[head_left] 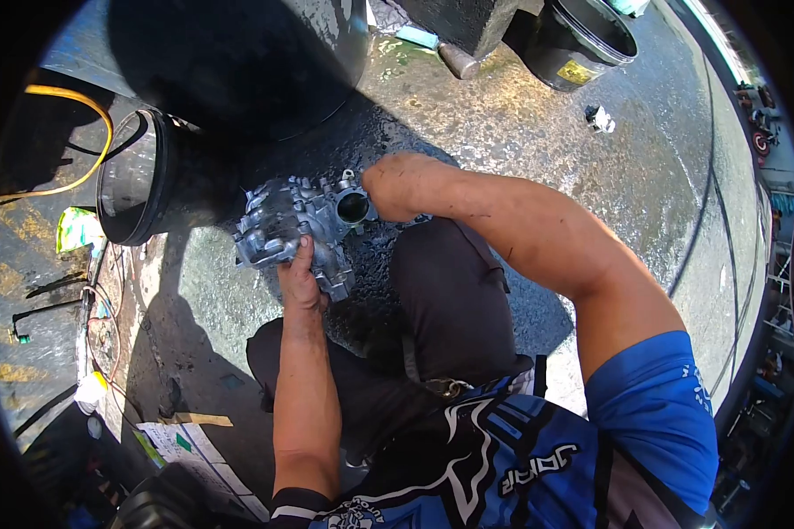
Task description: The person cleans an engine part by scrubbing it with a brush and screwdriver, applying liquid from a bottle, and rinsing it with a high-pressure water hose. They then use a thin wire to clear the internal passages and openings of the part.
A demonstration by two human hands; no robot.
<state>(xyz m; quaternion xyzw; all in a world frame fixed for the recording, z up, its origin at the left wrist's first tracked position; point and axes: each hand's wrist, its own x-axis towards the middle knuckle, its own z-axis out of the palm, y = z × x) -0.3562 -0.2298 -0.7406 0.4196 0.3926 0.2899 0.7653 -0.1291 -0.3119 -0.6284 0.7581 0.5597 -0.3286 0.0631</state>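
Observation:
A grey cast-metal intake manifold (278,220), wet and shiny, is held over the dark wet ground in front of my knees. Its round opening (353,207) faces up toward me on the right side. My left hand (301,280) grips the near edge, thumb on top and fingers underneath. Against the right side, right by the round opening, my right hand (393,188) is curled with its knuckles bent; most of its fingers are hidden behind the wrist and the part.
A large black drum (238,62) stands just beyond the manifold. Left of it is a black bucket (132,181), with a yellow hose (106,119) behind. Another black bucket (573,44) stands far right. Papers (198,458) lie at lower left. A small white-and-black object (601,119) lies on the concrete.

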